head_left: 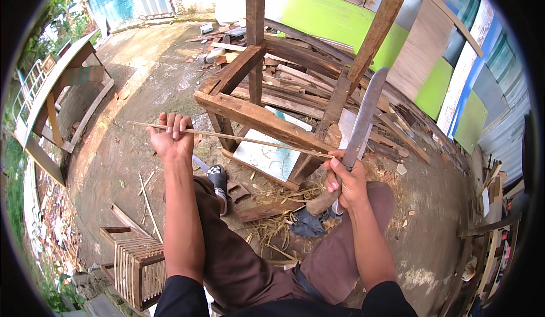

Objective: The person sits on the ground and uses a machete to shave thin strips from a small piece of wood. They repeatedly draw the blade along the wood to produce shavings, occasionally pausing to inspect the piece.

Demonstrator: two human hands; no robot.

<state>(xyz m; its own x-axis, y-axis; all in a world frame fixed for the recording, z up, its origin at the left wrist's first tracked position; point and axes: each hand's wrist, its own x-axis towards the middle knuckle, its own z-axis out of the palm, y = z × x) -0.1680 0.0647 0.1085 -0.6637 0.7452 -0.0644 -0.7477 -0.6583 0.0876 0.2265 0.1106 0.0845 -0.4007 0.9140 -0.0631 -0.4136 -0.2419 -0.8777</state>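
At the far left a wooden frame (57, 98) leans at the edge of the yard, and bare concrete ground (145, 70) lies open between it and the person. Low on the left stands one small slatted cage (136, 266), with a few loose sticks on the ground just above it.

The left hand (172, 137) is raised over the left knee, its fingers curled around one thin bamboo strip (227, 137). The strip runs almost level from beyond that hand rightward to the right hand (347, 181), so it spans the gap between both hands, in front of the wooden trestle (255, 118). One dark shoe (217, 178) shows below the strip, beside a white board (267, 158) lying under the trestle.

The right hand is clenched around the handle of one long knife (363, 118), whose blade points up and slightly right; the strip's right end meets the blade near the handle. Shavings (278, 215) litter the ground between the knees.

Behind the trestle lies a pile of old planks (295, 87). Along the right edge flat panels lean closely stacked: three green panels (335, 19), pale wooden ones and blue ones, leaving little room on that side.
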